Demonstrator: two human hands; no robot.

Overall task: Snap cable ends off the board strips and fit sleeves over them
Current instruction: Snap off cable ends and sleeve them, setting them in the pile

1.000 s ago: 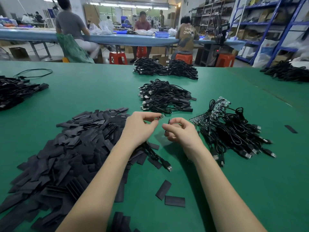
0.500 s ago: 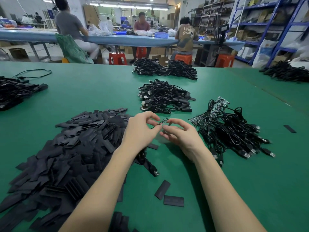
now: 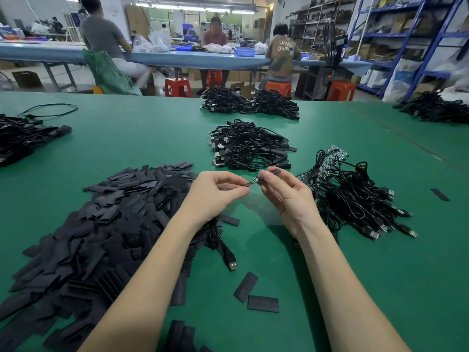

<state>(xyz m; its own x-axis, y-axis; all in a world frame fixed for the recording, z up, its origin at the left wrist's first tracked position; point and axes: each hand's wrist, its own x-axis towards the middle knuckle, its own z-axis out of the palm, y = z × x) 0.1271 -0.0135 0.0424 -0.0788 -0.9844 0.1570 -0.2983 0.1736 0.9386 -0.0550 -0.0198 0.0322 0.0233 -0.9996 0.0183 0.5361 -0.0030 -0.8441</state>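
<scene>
1. Green work table (image 3: 152, 138) in a busy workshop, shelving and seated workers far behind.
2. Nearest: loose black sleeves (image 3: 262, 303) lying flat by the forearms; a cable plug (image 3: 232, 264) trailing from under the left wrist.
3. Left side: large heap of sleeves (image 3: 96, 224), spread wide and partly cut off at the bottom edge.
4. Centre, raised above the table: left hand (image 3: 215, 196) and right hand (image 3: 286, 194), each pinching one end of a small board piece (image 3: 252, 183) held between their fingertips.
5. Likely step: snapping or freeing a cable end from its strip. Next move would call for a firm bend at the break line, then picking one sleeve from the heap.
6. Just right of the hands: tangle of cables joined to green board strips (image 3: 327, 163).
7. Farther back: bundles of finished-looking cables (image 3: 248, 148), more at the far edge.
8. Hard to make out: whether the piece is already separated; its wire hidden behind the left palm.
</scene>
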